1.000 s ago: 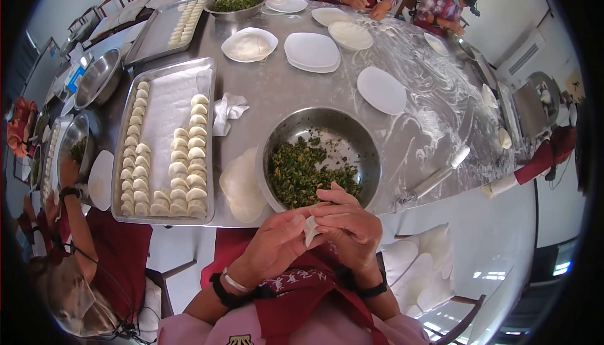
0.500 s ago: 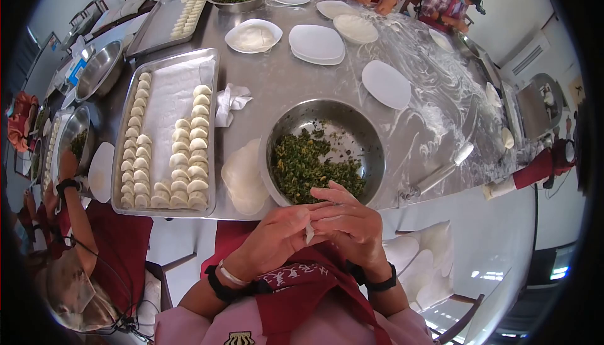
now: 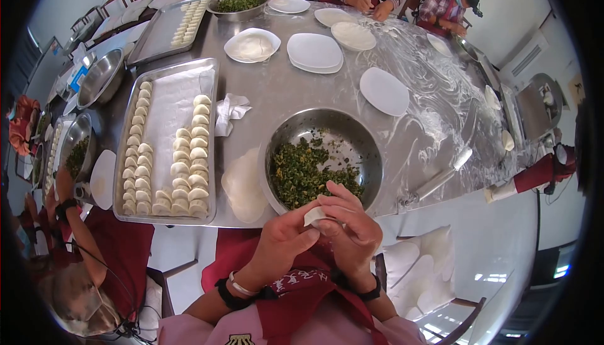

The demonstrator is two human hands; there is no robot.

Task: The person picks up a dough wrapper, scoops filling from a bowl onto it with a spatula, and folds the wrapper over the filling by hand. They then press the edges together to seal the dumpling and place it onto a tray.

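Note:
Between my two hands is a pale dumpling (image 3: 314, 216), its edge showing at the fingertips and the rest hidden. My left hand (image 3: 284, 239) pinches it from the left side. From the right, the curled fingers of my right hand (image 3: 350, 230) close around it. Both hands are over the near edge of a steel bowl (image 3: 371, 175) that holds chopped green filling (image 3: 302, 169). Left of the bowl lies a stack of round dough wrappers (image 3: 244, 187). Farther left, a metal tray (image 3: 165, 79) carries rows of folded dumplings (image 3: 182, 169).
White plates (image 3: 314, 50) stand across the steel table (image 3: 264, 87). A crumpled tissue (image 3: 231, 113) is beside the tray. Flour and a rolling pin (image 3: 440, 175) are on the right. A co-worker's arm (image 3: 82, 231) reaches toward another bowl at left; other people work across the table.
My hands have shifted slightly, with the left fingers extending and more of the dumpling's pale edge showing. The view has tipped a little, so the table sits slightly lower.

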